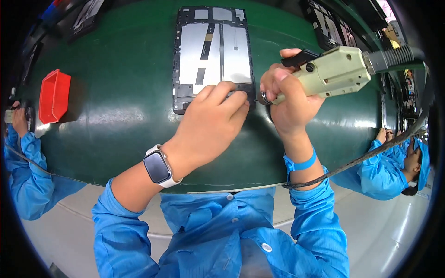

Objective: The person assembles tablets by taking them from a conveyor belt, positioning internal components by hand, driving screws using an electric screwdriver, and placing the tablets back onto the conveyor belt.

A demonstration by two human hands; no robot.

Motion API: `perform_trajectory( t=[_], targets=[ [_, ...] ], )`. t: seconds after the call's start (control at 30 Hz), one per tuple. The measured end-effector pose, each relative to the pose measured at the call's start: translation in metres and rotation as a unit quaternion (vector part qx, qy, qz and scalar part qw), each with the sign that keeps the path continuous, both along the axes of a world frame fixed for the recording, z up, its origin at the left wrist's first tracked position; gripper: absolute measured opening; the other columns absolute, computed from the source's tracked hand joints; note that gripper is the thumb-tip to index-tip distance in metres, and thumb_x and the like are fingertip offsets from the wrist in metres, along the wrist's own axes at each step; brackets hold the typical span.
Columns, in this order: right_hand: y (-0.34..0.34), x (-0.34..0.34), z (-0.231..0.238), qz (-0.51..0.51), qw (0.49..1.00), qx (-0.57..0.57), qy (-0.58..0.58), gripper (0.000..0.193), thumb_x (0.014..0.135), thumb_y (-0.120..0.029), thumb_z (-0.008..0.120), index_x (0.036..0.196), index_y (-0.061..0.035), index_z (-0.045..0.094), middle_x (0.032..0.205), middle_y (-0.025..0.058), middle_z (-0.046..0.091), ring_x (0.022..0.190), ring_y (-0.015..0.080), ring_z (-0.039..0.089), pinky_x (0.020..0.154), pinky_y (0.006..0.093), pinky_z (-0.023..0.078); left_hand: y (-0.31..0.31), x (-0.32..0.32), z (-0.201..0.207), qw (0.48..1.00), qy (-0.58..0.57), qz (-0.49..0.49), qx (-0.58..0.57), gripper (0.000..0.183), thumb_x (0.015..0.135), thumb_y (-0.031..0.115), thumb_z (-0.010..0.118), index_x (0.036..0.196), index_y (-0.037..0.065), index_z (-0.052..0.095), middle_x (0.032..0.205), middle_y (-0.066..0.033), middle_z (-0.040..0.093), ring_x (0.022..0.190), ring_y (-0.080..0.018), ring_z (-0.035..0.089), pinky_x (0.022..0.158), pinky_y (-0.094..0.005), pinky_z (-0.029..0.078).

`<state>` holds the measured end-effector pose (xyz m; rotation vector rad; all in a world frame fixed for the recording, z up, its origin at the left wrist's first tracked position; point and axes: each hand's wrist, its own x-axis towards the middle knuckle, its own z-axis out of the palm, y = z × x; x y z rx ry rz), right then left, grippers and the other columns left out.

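A tablet's open frame [237,55], black-rimmed with silver plates and dark ribbon strips, lies flat on the green table [120,153]. My left hand [208,120], a white-strapped watch on its wrist, rests on the frame's near edge. Its fingers are bent and pressed together there, and whatever may lie under the fingertips is hidden. In my right hand [294,99] is a pale green electric screwdriver [338,72] with a black lever. Its tip points left, close to the frame's lower right corner. The fingers wrap round the tool's front end.
A red bin [54,97] stands on the left. More tablet frames lie at the far right [327,25] and far left [88,16]. The screwdriver's ribbed cable [398,56] runs right; a dark cord [371,155] loops toward my right wrist strap. Co-workers in blue sit at both sides.
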<state>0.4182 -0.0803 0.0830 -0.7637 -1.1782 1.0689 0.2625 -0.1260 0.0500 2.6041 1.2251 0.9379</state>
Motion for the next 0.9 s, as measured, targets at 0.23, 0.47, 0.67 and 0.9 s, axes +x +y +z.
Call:
perform_trajectory(
  t=[0.23, 0.47, 0.67, 0.9],
  targets=[
    [0.002, 0.001, -0.012, 0.032, 0.997, -0.019, 0.067, 0.029, 0.078, 0.011, 0.061, 0.107, 0.0064, 0.059, 0.074, 0.0078, 0.062, 0.053, 0.0111, 0.055, 0.047, 0.0258, 0.044, -0.003, 0.0, 0.002, 1.0, 0.014, -0.002, -0.005, 0.026, 0.075, 0.007, 0.07, 0.099, -0.003, 0.068, 0.105, -0.0095, 0.061, 0.106, -0.029, 0.057, 0.086, -0.0401, 0.05],
    [-0.003, -0.003, -0.008, 0.003, 0.999, -0.008, -0.032, 0.031, 0.084, -0.001, 0.056, 0.114, 0.0048, 0.052, 0.063, 0.0051, 0.05, 0.049, 0.0135, 0.045, 0.053, 0.0327, 0.043, -0.001, 0.003, 0.002, 1.0, -0.01, -0.008, -0.013, 0.025, 0.076, 0.008, 0.069, 0.099, -0.003, 0.068, 0.104, -0.0092, 0.061, 0.104, -0.0286, 0.057, 0.084, -0.0404, 0.05],
    [-0.001, 0.009, 0.001, -0.021, 0.999, -0.019, -0.031, 0.034, 0.084, -0.002, 0.056, 0.116, 0.0057, 0.052, 0.061, 0.0051, 0.049, 0.049, 0.0137, 0.046, 0.053, 0.0325, 0.044, 0.005, -0.004, 0.003, 0.999, -0.028, -0.036, -0.029, 0.025, 0.074, 0.004, 0.071, 0.098, -0.002, 0.068, 0.103, -0.0092, 0.063, 0.1, -0.0286, 0.059, 0.082, -0.0399, 0.051],
    [-0.004, 0.079, -0.007, -0.103, 0.992, 0.059, 0.038, 0.03, 0.082, 0.006, 0.058, 0.112, 0.0109, 0.055, 0.066, 0.0076, 0.057, 0.048, 0.014, 0.049, 0.05, 0.0321, 0.047, 0.013, -0.004, -0.001, 0.996, -0.076, -0.036, -0.015, 0.021, 0.076, 0.005, 0.074, 0.095, -0.001, 0.069, 0.104, -0.0075, 0.064, 0.099, -0.0269, 0.059, 0.081, -0.0398, 0.05]
  ],
)
